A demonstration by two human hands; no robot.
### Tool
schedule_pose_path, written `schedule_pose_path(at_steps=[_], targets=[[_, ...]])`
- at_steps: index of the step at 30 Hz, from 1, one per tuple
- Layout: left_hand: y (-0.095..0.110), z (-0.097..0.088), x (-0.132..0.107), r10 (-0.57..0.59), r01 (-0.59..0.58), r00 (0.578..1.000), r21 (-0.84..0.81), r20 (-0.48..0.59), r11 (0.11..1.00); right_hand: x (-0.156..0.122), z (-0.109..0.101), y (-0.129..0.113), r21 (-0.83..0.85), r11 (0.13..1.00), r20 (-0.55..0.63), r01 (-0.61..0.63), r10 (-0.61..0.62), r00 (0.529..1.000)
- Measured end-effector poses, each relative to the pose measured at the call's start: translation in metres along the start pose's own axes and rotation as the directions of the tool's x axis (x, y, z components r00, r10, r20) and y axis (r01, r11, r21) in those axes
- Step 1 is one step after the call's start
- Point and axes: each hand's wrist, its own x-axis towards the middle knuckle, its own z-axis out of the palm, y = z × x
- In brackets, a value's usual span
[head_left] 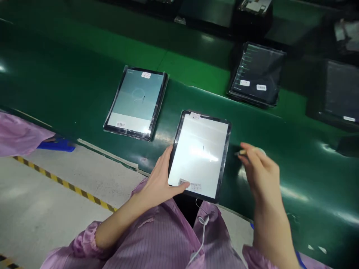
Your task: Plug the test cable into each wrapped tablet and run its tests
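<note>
The person wears a pale purple-pink smock (157, 239) with fine vertical stripes, loose and creased across the front. Its left sleeve (84, 243) is bunched up near the elbow. The right sleeve (254, 257) is bunched likewise, with what may be a blue edge beside it. A thin white cord (202, 228) hangs down the chest. The left hand (159, 179) and right hand (262, 170) are bare.

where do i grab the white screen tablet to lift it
Probably by its long edges: the tablet lies screen-up on the green belt, so pinch the dark bezel, not the screen. The left hand holds the left edge, thumb on the near corner; the right edge is free, so come from there.
</note>
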Motion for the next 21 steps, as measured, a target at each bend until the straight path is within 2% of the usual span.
schedule_pose_path(at_steps=[4,7,14,21], targets=[[-0.007,0.010,-0.012,0.067,-0.068,0.998,0.094,0.011,0.993,0.072,0.030,-0.021,0.087,0.990,0.056,0.107,-0.112,0.992],[-0.015,0.016,-0.017,0.082,-0.079,0.996,0.138,-0.018,0.987,0.102,0.049,-0.029,0.093,0.990,0.118,0.109,-0.119,0.986],[-0.023,0.020,-0.017,0.090,-0.081,0.995,0.173,-0.048,0.982,0.113,0.059,-0.032,0.098,0.995,0.153,0.029,-0.044,0.987],[-0.027,0.023,-0.016,0.181,-0.160,0.980,0.213,-0.080,0.964,0.115,0.066,-0.033,0.071,0.997,0.223,0.039,-0.054,0.973]])
